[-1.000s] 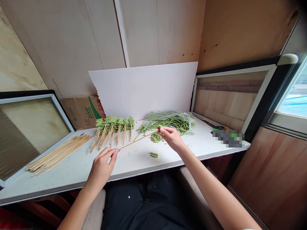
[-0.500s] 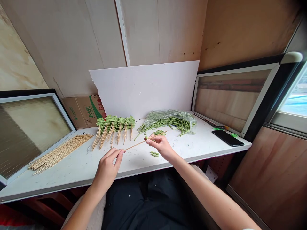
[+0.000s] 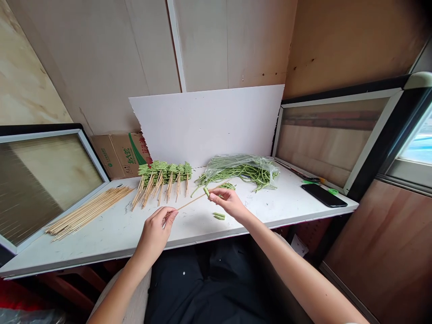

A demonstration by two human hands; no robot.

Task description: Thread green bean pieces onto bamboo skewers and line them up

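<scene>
My left hand (image 3: pixel 158 226) is closed on the lower end of a thin wooden skewer (image 3: pixel 191 201), which slants up to the right. At its upper part, my right hand (image 3: pixel 227 201) pinches a short green bean piece (image 3: pixel 206 191) that lies across the skewer. The skewer's tip extends past the bean piece, above my right fingers. Below my right hand a few cut bean pieces (image 3: pixel 219 216) lie on the white table (image 3: pixel 192 229). More cut beans (image 3: pixel 228 186) are just behind that hand, partly hidden by it.
Loose bare skewers (image 3: pixel 89 211) lie at the left. Stacked skewers of beans (image 3: pixel 165 173) stand behind, by a cardboard box (image 3: pixel 118 155). A clear plastic bag (image 3: pixel 241 163) covers long green beans (image 3: pixel 254 175). A black phone (image 3: pixel 324 195) lies at the right, below a framed glass panel (image 3: pixel 330 130).
The bean piece has come into clearer view across the skewer, as my right fingers have shifted slightly. Both hands keep their grip. The whole view has moved a little.
</scene>
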